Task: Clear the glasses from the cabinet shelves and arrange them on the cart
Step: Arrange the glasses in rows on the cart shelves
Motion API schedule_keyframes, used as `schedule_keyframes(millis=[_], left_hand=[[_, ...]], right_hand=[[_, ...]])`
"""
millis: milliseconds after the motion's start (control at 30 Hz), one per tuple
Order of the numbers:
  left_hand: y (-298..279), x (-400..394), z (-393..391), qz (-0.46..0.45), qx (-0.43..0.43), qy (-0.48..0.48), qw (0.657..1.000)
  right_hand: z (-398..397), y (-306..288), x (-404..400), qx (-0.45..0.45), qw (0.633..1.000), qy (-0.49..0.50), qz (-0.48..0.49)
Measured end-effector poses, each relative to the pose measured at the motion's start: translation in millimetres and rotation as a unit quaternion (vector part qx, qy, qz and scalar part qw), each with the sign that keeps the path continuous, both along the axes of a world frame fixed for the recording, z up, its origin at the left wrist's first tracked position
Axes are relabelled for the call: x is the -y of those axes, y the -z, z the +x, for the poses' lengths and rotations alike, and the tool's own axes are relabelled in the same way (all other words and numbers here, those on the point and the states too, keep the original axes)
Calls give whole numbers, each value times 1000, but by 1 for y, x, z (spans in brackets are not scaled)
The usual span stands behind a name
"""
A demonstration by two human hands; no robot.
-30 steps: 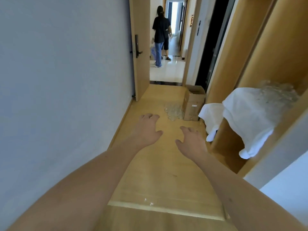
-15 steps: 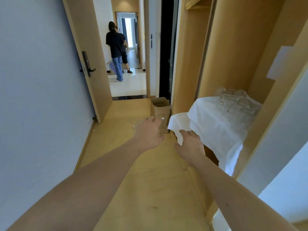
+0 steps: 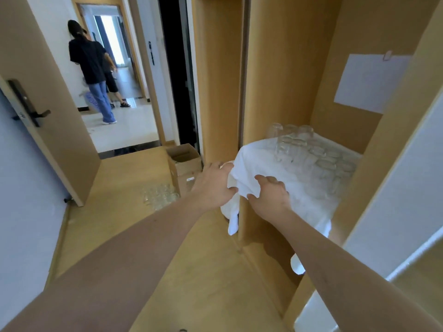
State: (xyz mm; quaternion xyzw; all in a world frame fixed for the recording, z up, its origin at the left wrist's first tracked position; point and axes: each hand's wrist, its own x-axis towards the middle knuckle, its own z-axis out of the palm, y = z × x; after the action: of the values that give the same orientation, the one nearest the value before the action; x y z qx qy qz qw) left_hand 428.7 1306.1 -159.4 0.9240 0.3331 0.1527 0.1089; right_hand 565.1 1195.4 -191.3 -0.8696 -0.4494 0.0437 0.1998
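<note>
Both hands, left hand (image 3: 214,185) and right hand (image 3: 268,196), grip a white cloth (image 3: 266,164). Clear glasses (image 3: 309,152) stand on it (more glasses on the floor (image 3: 159,196)).

A soft, matt white cloth (image 3: 271,164) is seen draped over the cabinet shelf, creased where it is bunched at its near corner. The glasses (image 3: 309,154) standing on it are of clear, shiny glass, as are the glasses on the floor (image 3: 159,196). The cabinet (image 3: 282,75) is faced in pale, smooth wood-look panel with a matt finish, and the floor (image 3: 134,204) is laid in similar light wood with a slight sheen. A box (image 3: 185,162) of dull brown cardboard is set on it. A flat white paper sheet (image 3: 370,82) is fixed to the cabinet wall. The hallway tiles (image 3: 127,130) are glossy and reflective.
</note>
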Motion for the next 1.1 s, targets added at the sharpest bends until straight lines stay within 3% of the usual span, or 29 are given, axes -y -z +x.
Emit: schedule_keyframes(millis=[367,633,833,1100], left_hand=[[-16,-117,110,-3,8,169,986],[-17,-158,173,-2,12,287,958],[-17,-176,221,-5,17,334,942],[-16,-225,312,-9,62,319,946]], right_hand=[[62,-13,-73,-2,982,186,14],[86,-30,-99,3,957,290,20],[129,-47,-115,23,946,324,15],[233,-54,-147,53,944,324,21]])
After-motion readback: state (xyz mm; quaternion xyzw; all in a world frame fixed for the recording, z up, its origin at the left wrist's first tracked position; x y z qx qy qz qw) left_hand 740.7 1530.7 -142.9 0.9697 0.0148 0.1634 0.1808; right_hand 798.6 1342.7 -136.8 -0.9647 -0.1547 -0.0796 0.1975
